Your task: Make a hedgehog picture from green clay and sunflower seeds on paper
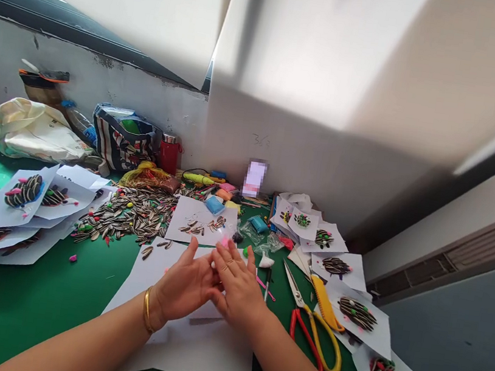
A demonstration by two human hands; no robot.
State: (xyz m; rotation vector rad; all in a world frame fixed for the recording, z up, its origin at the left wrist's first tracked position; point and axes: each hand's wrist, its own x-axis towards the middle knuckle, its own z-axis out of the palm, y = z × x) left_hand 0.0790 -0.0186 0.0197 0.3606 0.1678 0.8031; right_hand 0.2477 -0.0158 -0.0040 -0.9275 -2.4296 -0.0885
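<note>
My left hand [188,281], with a gold bangle on the wrist, is turned palm up with its thumb and fingers stretched out. Across its fingers lies my right hand [238,282], palm down, a ring on one finger, fingers extended and slightly apart. Whatever may lie between the two palms is hidden. Both hands are above white paper sheets [205,351]. Just beyond the fingertips is a smaller white sheet [184,210] with sunflower seeds [195,227] on it. A bit of pink modelling clay [224,240] shows near the fingertips.
Yellow-and-red-handled scissors [314,330] and a yellow cutter [325,304] lie at right, beside cards with seed figures [356,311]. More cards [25,197] are stacked left. Behind are a seed pile [133,212], blue clay packs [214,205], a red flask [169,153], bags [123,137] and a phone [254,178].
</note>
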